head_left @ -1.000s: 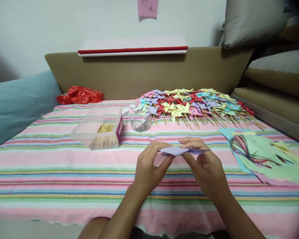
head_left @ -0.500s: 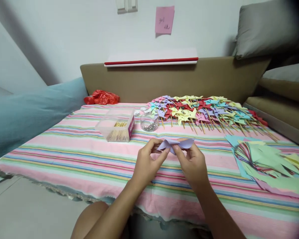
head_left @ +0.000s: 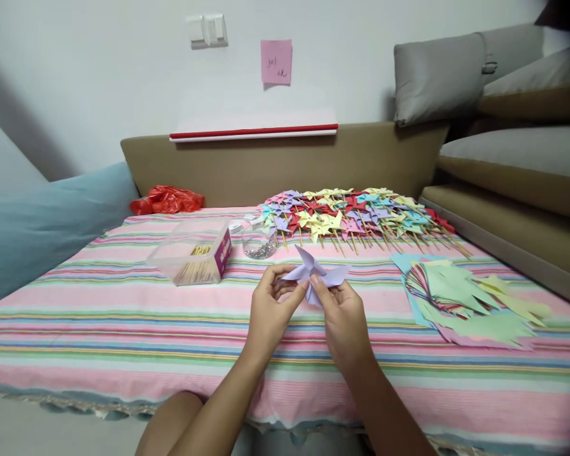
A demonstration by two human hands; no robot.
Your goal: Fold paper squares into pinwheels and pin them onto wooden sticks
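Observation:
A lilac paper pinwheel (head_left: 308, 269), its blades folded in toward the centre, is held up above the striped cloth. My left hand (head_left: 278, 304) pinches it from the left, with the thumb near the middle. From the other side my right hand (head_left: 342, 310) grips it, thumb pressed close to the centre. Beyond my hands stands a clear round tub (head_left: 259, 243) of small metal pins. Left of that, a clear plastic box (head_left: 185, 253) lies with thin wooden sticks (head_left: 197, 267) inside.
Many finished pinwheels on sticks (head_left: 356, 215) are piled at the back right. Cut paper sheets (head_left: 465, 301) in several colours lie on the right. A red plastic bag (head_left: 167, 199) sits back left, near a blue cushion (head_left: 52, 221). Grey cushions (head_left: 439, 82) are stacked at the right.
The pinwheel has tilted up, so its blades now show from the front with one pointing upward. Both hands keep hold of it. The camera view has turned right and slightly up.

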